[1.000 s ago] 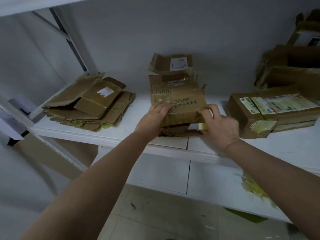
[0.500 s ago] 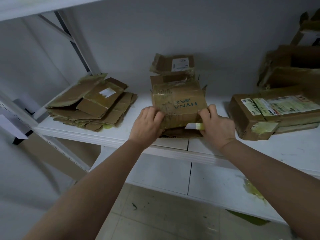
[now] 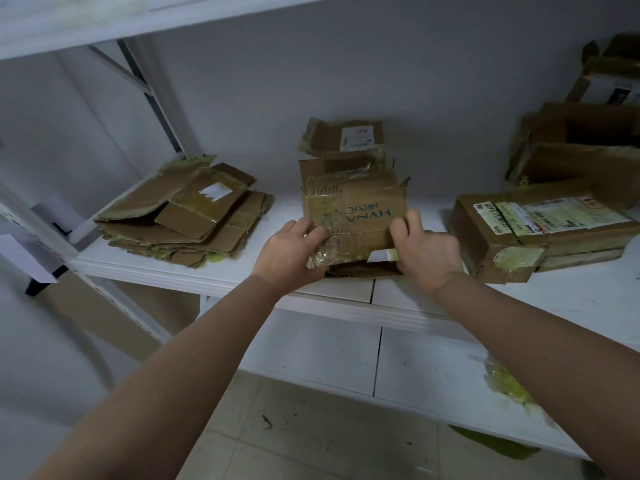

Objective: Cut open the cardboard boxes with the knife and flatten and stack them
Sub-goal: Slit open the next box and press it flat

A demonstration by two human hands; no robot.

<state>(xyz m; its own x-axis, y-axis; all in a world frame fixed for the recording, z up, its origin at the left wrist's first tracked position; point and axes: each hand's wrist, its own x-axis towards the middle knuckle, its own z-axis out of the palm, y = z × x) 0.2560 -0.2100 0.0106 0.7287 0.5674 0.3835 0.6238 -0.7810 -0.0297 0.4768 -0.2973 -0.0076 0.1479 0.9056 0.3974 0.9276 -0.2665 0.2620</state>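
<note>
Cardboard fills most of the white shelf point(image 3: 145, 268) we face. At its middle stands the box point(image 3: 353, 213) we are handling, a worn brown one wrapped in clear tape, with teal lettering that reads upside down from where we stand. It rests on some flattened cardboard at the shelf's front edge, and torn flaps point(image 3: 341, 138) with a white label rise behind it against the wall.

Our left hand point(image 3: 291, 254) grips the box's near left corner, fingers curled over the crinkled tape there. Our right hand point(image 3: 426, 251) holds the near right corner, fingers bent round the edge and thumb side against the front face, just above a strip of pale tape point(image 3: 382, 255) that sticks out beside it. Both hands are closed on the box, one at each side, with the box between them.

To the left, well apart from the box, lies the stack of flattened boxes point(image 3: 183, 220), several layers deep, with a white scrap of label on its top sheet. To the right sits a sealed parcel point(image 3: 540, 230) covered in shipping labels, and behind it an opened carton point(image 3: 581, 140) with another box above it at the picture's edge. We cannot see a knife anywhere.

Below runs a lower shelf point(image 3: 329, 348) with a yellow-green smear of tape scraps point(image 3: 505, 382) near our right forearm.
</note>
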